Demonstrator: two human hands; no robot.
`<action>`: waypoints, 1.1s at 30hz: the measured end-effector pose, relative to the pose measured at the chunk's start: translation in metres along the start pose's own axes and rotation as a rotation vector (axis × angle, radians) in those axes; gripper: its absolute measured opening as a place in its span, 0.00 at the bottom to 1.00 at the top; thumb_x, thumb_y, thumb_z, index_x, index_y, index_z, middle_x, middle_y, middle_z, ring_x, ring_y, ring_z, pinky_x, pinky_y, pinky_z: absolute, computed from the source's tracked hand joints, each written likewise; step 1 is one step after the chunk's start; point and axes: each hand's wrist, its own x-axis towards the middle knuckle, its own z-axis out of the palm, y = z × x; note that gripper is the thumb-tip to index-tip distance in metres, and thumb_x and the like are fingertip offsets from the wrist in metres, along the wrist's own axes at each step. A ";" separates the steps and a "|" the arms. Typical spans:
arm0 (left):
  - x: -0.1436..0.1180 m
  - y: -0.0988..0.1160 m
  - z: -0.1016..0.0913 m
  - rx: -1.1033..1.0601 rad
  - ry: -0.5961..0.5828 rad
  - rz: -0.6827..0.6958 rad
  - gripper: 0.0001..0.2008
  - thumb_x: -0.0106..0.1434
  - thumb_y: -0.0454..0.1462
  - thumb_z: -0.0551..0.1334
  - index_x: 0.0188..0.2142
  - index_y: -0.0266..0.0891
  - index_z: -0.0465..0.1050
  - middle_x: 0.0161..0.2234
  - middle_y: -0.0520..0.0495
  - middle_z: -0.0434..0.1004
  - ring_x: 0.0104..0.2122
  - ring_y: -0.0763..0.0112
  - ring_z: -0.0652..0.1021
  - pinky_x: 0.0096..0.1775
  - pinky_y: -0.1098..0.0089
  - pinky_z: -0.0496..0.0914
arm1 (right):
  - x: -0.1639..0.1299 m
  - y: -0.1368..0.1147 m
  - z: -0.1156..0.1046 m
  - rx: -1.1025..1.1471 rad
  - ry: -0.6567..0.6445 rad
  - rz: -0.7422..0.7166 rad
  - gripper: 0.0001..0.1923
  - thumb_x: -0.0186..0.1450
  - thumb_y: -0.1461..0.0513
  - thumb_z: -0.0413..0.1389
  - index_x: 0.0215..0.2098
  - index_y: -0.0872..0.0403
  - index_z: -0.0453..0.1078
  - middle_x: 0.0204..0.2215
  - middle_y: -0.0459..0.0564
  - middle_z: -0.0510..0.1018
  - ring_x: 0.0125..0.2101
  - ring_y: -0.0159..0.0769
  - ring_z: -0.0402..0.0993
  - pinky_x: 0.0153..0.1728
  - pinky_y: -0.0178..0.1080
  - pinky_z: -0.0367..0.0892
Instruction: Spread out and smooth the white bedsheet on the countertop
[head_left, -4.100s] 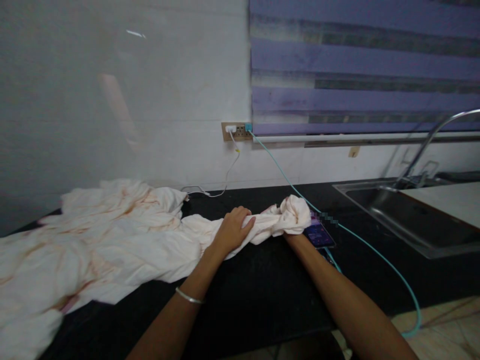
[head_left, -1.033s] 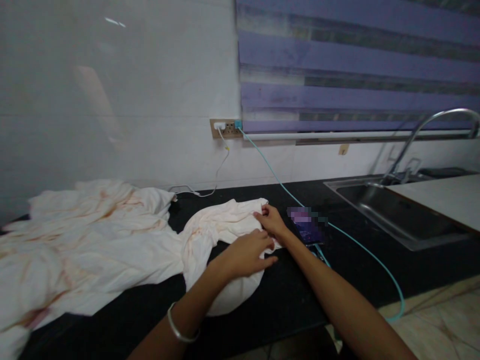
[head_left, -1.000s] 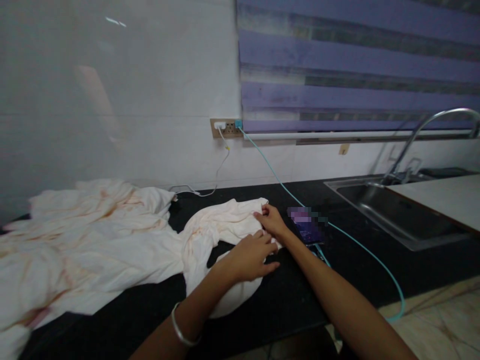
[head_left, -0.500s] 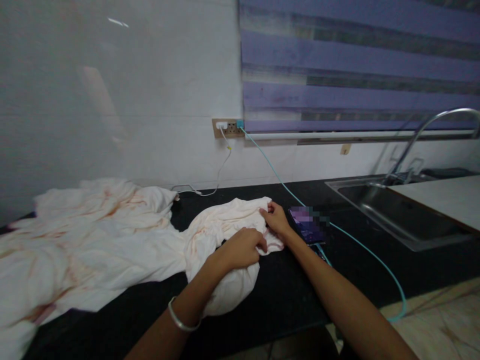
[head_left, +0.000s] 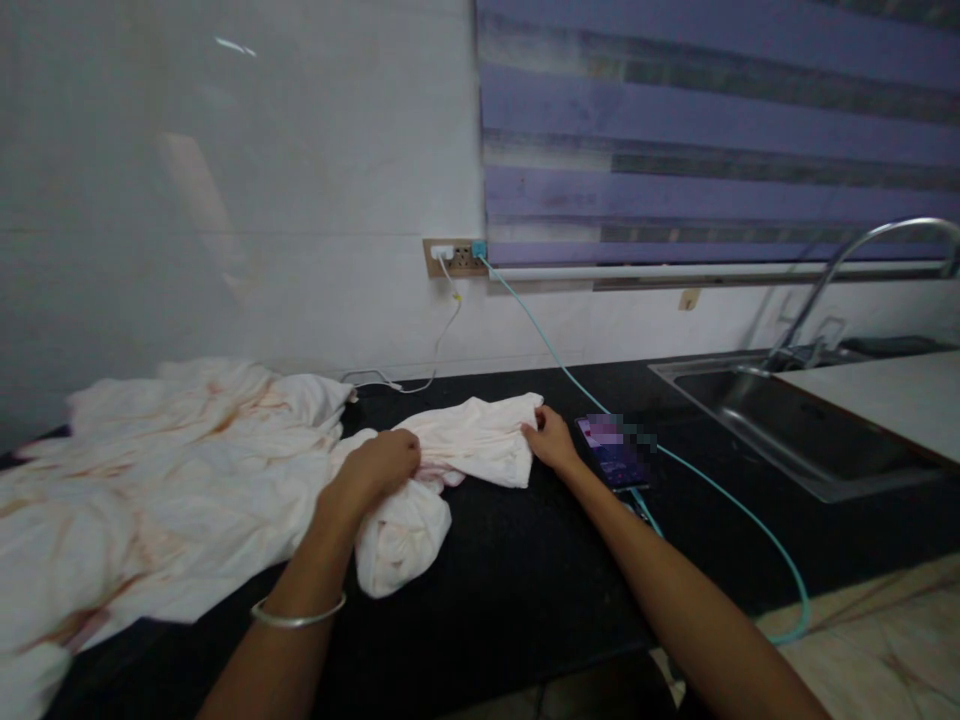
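A large white cloth (head_left: 187,480) with reddish-brown stains lies crumpled over the left part of the black countertop (head_left: 517,600). Its narrower right end (head_left: 480,435), perhaps a sleeve, stretches flat between my hands. At that end's far right edge, my right hand (head_left: 551,440) pinches the fabric between thumb and fingers. My left hand (head_left: 384,462) closes on the cloth further left, its fingertips partly hidden. A bunched fold (head_left: 405,540) bulges out just in front of my left hand. The silver bangle (head_left: 300,615) circles my left wrist.
Close beside my right hand lies a phone (head_left: 611,455) with its screen lit. A turquoise cable (head_left: 540,325) runs from the wall socket (head_left: 457,258) across the counter. Further right are a steel sink (head_left: 817,440), a curved faucet (head_left: 825,270) and a white board (head_left: 892,390).
My left hand has moved left, away from my right hand, drawing the bunched fold along with it. The cloth's right end now lies straighter; my right hand has barely moved.
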 end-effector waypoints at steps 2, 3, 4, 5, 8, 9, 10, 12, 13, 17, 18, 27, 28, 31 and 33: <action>0.002 0.020 0.010 -0.086 0.167 0.008 0.15 0.67 0.36 0.51 0.38 0.38 0.77 0.39 0.38 0.82 0.39 0.58 0.79 0.43 0.61 0.70 | -0.001 0.000 0.000 -0.080 -0.012 -0.046 0.12 0.62 0.64 0.59 0.45 0.57 0.73 0.43 0.55 0.81 0.43 0.41 0.77 0.50 0.42 0.70; 0.002 0.034 0.017 -0.121 0.219 0.075 0.15 0.68 0.36 0.50 0.40 0.39 0.77 0.41 0.38 0.81 0.41 0.58 0.79 0.45 0.60 0.71 | -0.002 -0.001 0.001 -0.121 -0.011 -0.063 0.14 0.63 0.64 0.58 0.47 0.57 0.73 0.45 0.57 0.81 0.45 0.42 0.76 0.51 0.43 0.69; 0.002 0.048 0.026 -0.145 0.264 0.167 0.16 0.69 0.36 0.50 0.43 0.39 0.76 0.43 0.39 0.81 0.44 0.58 0.79 0.47 0.59 0.71 | -0.003 -0.001 0.001 -0.163 -0.009 -0.076 0.15 0.64 0.65 0.58 0.49 0.58 0.73 0.47 0.58 0.80 0.47 0.42 0.76 0.53 0.43 0.68; 0.001 0.063 0.035 -0.154 0.296 0.268 0.16 0.70 0.37 0.50 0.45 0.39 0.76 0.45 0.39 0.80 0.47 0.58 0.78 0.50 0.58 0.71 | -0.004 -0.002 0.000 -0.206 -0.008 -0.084 0.16 0.64 0.65 0.58 0.50 0.59 0.72 0.48 0.59 0.79 0.48 0.43 0.75 0.54 0.43 0.68; -0.007 0.103 0.061 -0.109 0.255 0.512 0.14 0.71 0.41 0.52 0.48 0.40 0.74 0.48 0.39 0.77 0.49 0.56 0.76 0.53 0.56 0.71 | -0.006 -0.005 -0.002 -0.330 -0.029 -0.086 0.17 0.66 0.65 0.57 0.53 0.60 0.71 0.48 0.61 0.77 0.50 0.44 0.73 0.54 0.42 0.67; -0.010 0.113 0.067 -0.075 0.239 0.557 0.14 0.72 0.41 0.52 0.48 0.40 0.73 0.49 0.38 0.77 0.49 0.55 0.76 0.53 0.55 0.72 | -0.007 -0.007 -0.004 -0.365 -0.038 -0.081 0.17 0.66 0.65 0.56 0.53 0.60 0.71 0.49 0.61 0.76 0.50 0.44 0.72 0.53 0.42 0.67; -0.014 0.121 0.072 -0.051 0.226 0.589 0.14 0.72 0.41 0.52 0.48 0.39 0.73 0.49 0.38 0.76 0.49 0.54 0.76 0.53 0.54 0.72 | -0.009 -0.008 -0.005 -0.398 -0.048 -0.074 0.18 0.66 0.65 0.55 0.54 0.61 0.71 0.49 0.61 0.76 0.50 0.44 0.72 0.53 0.41 0.66; -0.020 0.132 0.076 -0.037 0.205 0.617 0.14 0.72 0.39 0.52 0.50 0.38 0.71 0.52 0.36 0.76 0.51 0.53 0.75 0.54 0.52 0.72 | -0.011 -0.012 -0.007 -0.458 -0.065 -0.054 0.19 0.66 0.66 0.55 0.55 0.61 0.70 0.50 0.62 0.74 0.50 0.45 0.72 0.53 0.41 0.66; -0.022 0.135 0.077 -0.051 0.192 0.625 0.14 0.72 0.39 0.52 0.52 0.37 0.71 0.54 0.36 0.75 0.53 0.53 0.75 0.55 0.52 0.72 | -0.012 -0.014 -0.007 -0.487 -0.071 -0.045 0.20 0.66 0.66 0.54 0.56 0.62 0.70 0.51 0.63 0.73 0.51 0.46 0.71 0.54 0.42 0.65; -0.026 0.135 0.074 -0.137 0.140 0.676 0.15 0.72 0.38 0.53 0.54 0.38 0.69 0.56 0.37 0.74 0.55 0.55 0.75 0.58 0.53 0.71 | -0.015 -0.021 -0.009 -0.588 -0.092 -0.024 0.26 0.65 0.64 0.55 0.61 0.65 0.65 0.55 0.67 0.70 0.55 0.52 0.67 0.57 0.45 0.63; -0.026 0.134 0.074 -0.156 0.132 0.694 0.15 0.72 0.38 0.53 0.54 0.38 0.69 0.56 0.37 0.75 0.55 0.56 0.75 0.58 0.54 0.71 | -0.016 -0.022 -0.009 -0.603 -0.099 -0.024 0.29 0.65 0.64 0.56 0.63 0.66 0.63 0.56 0.68 0.69 0.55 0.53 0.66 0.58 0.46 0.62; -0.030 0.135 0.070 -0.123 0.088 0.803 0.12 0.72 0.39 0.53 0.44 0.37 0.73 0.47 0.39 0.78 0.47 0.58 0.78 0.51 0.59 0.73 | -0.019 -0.027 -0.016 -0.700 -0.261 -0.158 0.21 0.73 0.57 0.50 0.60 0.58 0.70 0.62 0.64 0.69 0.59 0.53 0.62 0.60 0.49 0.60; -0.031 0.137 0.069 -0.112 0.087 0.816 0.12 0.72 0.39 0.53 0.43 0.37 0.73 0.46 0.39 0.78 0.46 0.59 0.78 0.50 0.60 0.73 | -0.019 -0.027 -0.016 -0.706 -0.276 -0.158 0.21 0.74 0.56 0.49 0.59 0.59 0.71 0.61 0.64 0.70 0.59 0.52 0.63 0.60 0.49 0.60; -0.036 0.140 0.066 -0.106 0.069 0.867 0.14 0.73 0.40 0.53 0.47 0.37 0.75 0.46 0.39 0.77 0.46 0.60 0.77 0.49 0.61 0.72 | -0.020 -0.030 -0.016 -0.701 -0.294 -0.145 0.25 0.77 0.51 0.46 0.58 0.60 0.73 0.61 0.66 0.70 0.60 0.52 0.65 0.60 0.49 0.60; -0.039 0.142 0.065 -0.103 0.047 0.913 0.16 0.73 0.41 0.54 0.50 0.37 0.76 0.46 0.40 0.76 0.46 0.60 0.77 0.48 0.63 0.73 | -0.021 -0.030 -0.016 -0.702 -0.300 -0.137 0.27 0.77 0.50 0.44 0.58 0.61 0.73 0.61 0.68 0.70 0.61 0.53 0.65 0.60 0.49 0.60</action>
